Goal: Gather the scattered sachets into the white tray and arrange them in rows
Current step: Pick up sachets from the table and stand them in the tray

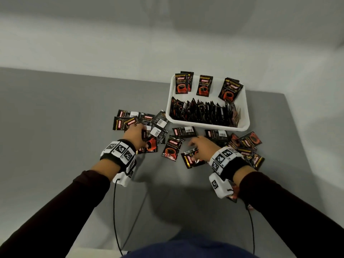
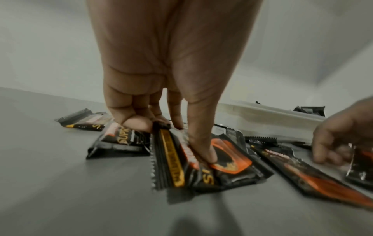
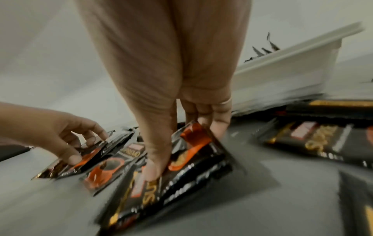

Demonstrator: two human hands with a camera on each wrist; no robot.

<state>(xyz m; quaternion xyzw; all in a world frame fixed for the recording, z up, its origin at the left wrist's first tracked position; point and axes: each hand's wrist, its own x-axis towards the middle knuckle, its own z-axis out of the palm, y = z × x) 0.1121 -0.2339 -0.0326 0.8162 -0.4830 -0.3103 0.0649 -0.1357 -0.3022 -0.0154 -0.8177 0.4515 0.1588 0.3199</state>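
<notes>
Black and orange coffee sachets lie scattered on the grey table. The white tray (image 1: 208, 127) at the back right holds three flat groups at its far side and a standing row (image 1: 204, 112) along its near side. My left hand (image 1: 145, 136) grips one sachet (image 1: 151, 145). In the left wrist view its thumb (image 2: 206, 153) presses the face of that sachet (image 2: 222, 172) and the fingers curl over the far edge. My right hand (image 1: 194, 152) holds another sachet (image 1: 189, 159) the same way, with the thumb (image 3: 153, 169) on this sachet (image 3: 191, 183).
Loose sachets lie left of my left hand (image 1: 126, 121), between the hands (image 1: 172, 148), just before the tray (image 1: 184, 132) and in a pile at the right (image 1: 247, 144). The tray wall (image 3: 292, 71) stands close behind my right hand. Wrist cables hang toward my body.
</notes>
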